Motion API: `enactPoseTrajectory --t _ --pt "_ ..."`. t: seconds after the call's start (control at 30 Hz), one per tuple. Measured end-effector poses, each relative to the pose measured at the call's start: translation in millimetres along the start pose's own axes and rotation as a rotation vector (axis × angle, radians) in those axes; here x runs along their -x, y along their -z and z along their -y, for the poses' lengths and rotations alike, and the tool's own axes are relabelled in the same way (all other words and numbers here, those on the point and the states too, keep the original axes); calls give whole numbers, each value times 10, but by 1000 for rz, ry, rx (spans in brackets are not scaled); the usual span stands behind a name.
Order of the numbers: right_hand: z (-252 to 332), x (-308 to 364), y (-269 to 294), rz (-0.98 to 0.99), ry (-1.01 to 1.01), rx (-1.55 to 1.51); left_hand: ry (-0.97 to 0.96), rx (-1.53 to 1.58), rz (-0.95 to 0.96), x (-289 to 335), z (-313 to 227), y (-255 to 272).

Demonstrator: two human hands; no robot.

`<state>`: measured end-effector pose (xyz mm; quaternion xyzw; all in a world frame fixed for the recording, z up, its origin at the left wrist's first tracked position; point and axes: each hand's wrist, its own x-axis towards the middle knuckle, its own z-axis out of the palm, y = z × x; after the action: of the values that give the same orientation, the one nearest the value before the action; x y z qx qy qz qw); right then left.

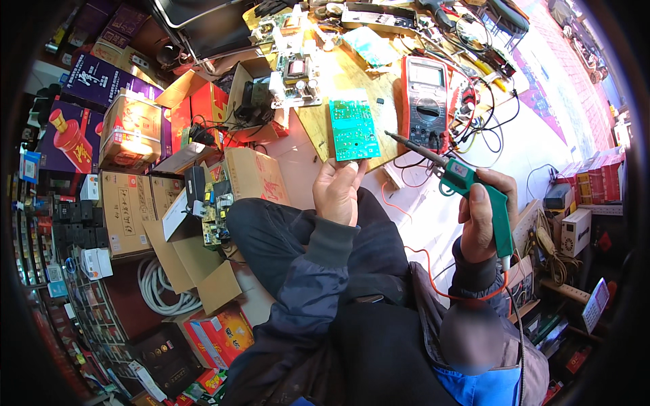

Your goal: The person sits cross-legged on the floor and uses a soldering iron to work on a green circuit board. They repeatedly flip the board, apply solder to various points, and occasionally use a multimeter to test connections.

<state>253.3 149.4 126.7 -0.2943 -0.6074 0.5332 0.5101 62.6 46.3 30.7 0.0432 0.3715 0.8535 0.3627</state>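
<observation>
My left hand (336,191) pinches the lower edge of a green circuit board (353,130), thumb in front. The board is held up with its soldered side showing, over the near edge of the wooden table (313,132). In my right hand (485,206) is a green gun-shaped soldering iron (466,179), fingers wrapped round its handle. Its long metal tip points up and left, a short way to the right of the board and apart from it. A red-orange cord runs down from the handle. Just beyond the board a small black part (380,101) lies on the table.
A red multimeter (425,95) with tangled leads lies right of the board. Another circuit board with tall components (296,78) stands at the table's left. Cardboard boxes (125,210) crowd the left side, with a coiled white hose (162,287). Pliers and tools (484,64) lie at the far right.
</observation>
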Motion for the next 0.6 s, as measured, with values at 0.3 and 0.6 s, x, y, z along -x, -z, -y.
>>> enactPoseTrajectory --t 0.3,0.6 --pt "-29 18 22 10 9 18 63 26 31 68 -96 30" --pt "-45 33 -2 -11 22 12 141 -17 -9 189 -171 86"
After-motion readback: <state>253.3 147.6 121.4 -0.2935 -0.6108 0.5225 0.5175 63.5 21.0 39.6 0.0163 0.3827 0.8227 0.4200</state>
